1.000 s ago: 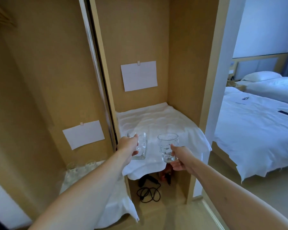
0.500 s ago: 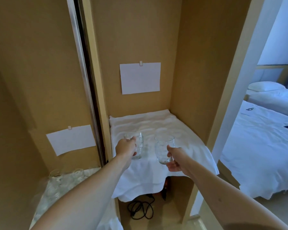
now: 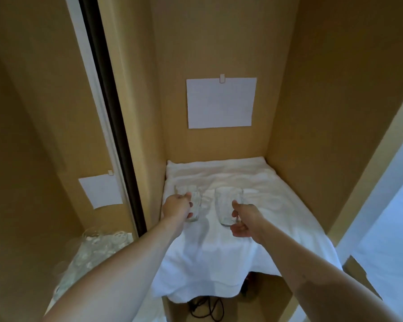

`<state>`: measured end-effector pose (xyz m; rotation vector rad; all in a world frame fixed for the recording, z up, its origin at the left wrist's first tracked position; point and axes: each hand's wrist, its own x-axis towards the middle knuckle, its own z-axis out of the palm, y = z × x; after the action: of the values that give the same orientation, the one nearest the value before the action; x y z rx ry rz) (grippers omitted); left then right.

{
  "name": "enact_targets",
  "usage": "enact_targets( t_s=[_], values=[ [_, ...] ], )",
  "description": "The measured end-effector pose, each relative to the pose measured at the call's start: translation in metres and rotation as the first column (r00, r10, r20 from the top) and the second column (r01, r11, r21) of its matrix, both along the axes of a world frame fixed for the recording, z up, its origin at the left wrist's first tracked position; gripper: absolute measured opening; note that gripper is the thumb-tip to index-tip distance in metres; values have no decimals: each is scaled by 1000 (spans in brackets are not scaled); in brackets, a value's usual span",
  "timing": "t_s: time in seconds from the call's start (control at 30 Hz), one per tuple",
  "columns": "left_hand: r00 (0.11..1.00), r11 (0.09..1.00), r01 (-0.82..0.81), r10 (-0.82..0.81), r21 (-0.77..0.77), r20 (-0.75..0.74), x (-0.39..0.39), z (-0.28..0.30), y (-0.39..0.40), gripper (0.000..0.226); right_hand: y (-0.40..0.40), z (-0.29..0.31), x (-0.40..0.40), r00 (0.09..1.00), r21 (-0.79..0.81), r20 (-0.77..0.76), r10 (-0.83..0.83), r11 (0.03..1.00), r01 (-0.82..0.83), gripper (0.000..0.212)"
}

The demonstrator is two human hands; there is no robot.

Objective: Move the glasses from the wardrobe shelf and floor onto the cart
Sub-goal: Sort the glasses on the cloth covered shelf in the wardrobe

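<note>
Wardrobe alcove, tan walls, white cloth (image 3: 242, 247) draped over the shelf. Over the last second our view has closed in and tilted down: the bed at the right has dropped out of frame, and the shelf now fills the centre.

Left hand (image 3: 176, 206) grips the left glass (image 3: 192, 205), fingers wrapped round its near side. Right hand (image 3: 243, 217) holds the right glass (image 3: 228, 208), thumb high on its side, fingers curled under the base. Both glasses upright, over the near half of the cloth, side by side but apart. We can't tell if they're resting on the cloth or just lifted; they sit lower and further in than a second ago, which looks more like setting down than carrying off. Cart not in view, so either way the transfer isn't done.

More glasses (image 3: 98, 240) clustered low at the left, on a white cover, blurry. Paper sheet (image 3: 220, 103) clipped to the far wall, a smaller one (image 3: 100, 190) at the left. Black cable (image 3: 205, 307) on the floor under the shelf.

In the way: door edge (image 3: 107, 112) just left of the left hand, and loose cloth that could snag a base.
</note>
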<state>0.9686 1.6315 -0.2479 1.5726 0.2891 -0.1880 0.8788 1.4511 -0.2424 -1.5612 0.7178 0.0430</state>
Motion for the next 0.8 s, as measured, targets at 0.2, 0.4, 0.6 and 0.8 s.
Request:
enact_targets(
  t_s=[0.2, 0.4, 0.6, 0.8],
  values=[
    [998, 997, -65, 65, -29, -19, 39, -6, -36, 26, -37, -7, 63, 996, 24, -20, 86, 996, -86, 39],
    [989, 988, -147, 145, -50, -44, 72, -14, -68, 27, -72, -18, 110, 993, 113, -39, 108, 988, -103, 36],
    [981, 976, -192, 188, -100, -45, 97, -30, -88, 17, -91, -27, 144, 989, 154, -43, 142, 979, -134, 34],
    [975, 938, -222, 209, -268, -75, 110, -42, -87, 14, -94, -35, 166, 979, 192, -30, 200, 963, -190, 34]
  ],
)
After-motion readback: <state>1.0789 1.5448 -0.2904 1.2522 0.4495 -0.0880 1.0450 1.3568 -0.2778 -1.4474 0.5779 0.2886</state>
